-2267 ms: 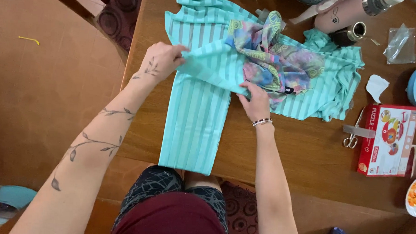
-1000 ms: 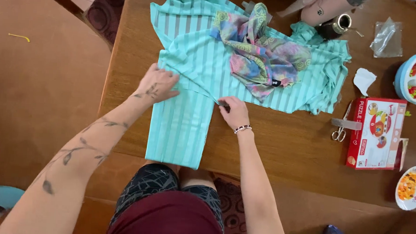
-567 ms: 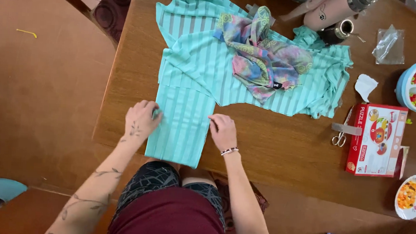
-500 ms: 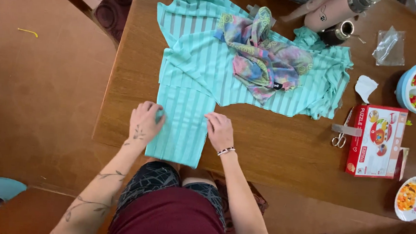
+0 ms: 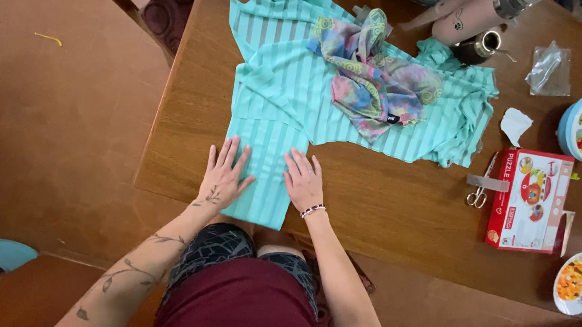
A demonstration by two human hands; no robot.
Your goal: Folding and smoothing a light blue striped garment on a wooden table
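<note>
A red puzzle box (image 5: 530, 200) is placed on the wooden table (image 5: 394, 207), with scissors (image 5: 479, 191) just beside it. A clear plastic bag (image 5: 548, 67) and a white bowl (image 5: 575, 284) are positioned nearby.

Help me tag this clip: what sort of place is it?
Likely a home dining room: a wooden table with laundry, a striped garment, plus a puzzle box and snack bowl.
</note>
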